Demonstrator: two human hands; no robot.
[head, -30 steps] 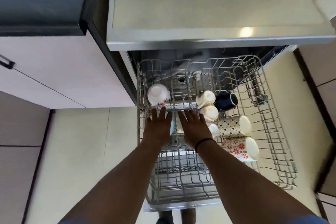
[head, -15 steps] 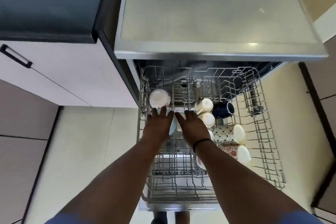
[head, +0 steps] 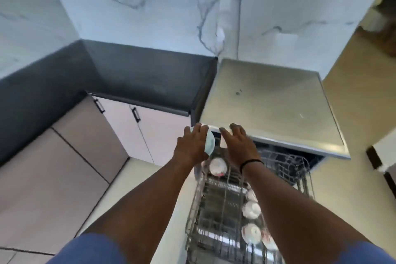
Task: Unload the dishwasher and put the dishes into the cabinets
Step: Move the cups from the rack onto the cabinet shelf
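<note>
Left hand [head: 191, 149]: fingers curled round a pale blue bowl [head: 209, 142], raised over the rack's [head: 216, 210] far end.
Right hand [head: 240, 148]: curled just beside bowl; what it holds is hidden.
Bowl: smooth, plain.
Writing: none legible.

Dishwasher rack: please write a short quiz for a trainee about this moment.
1. True or false: the left hand holds a pale blue bowl.
2. What is on the right hand's wrist?
A) a watch
B) a black band
C) nothing
3. Fill in: the cups left in the dishwasher rack lie along its ___ side.

Key: 1 true; 2 B; 3 right.
</note>
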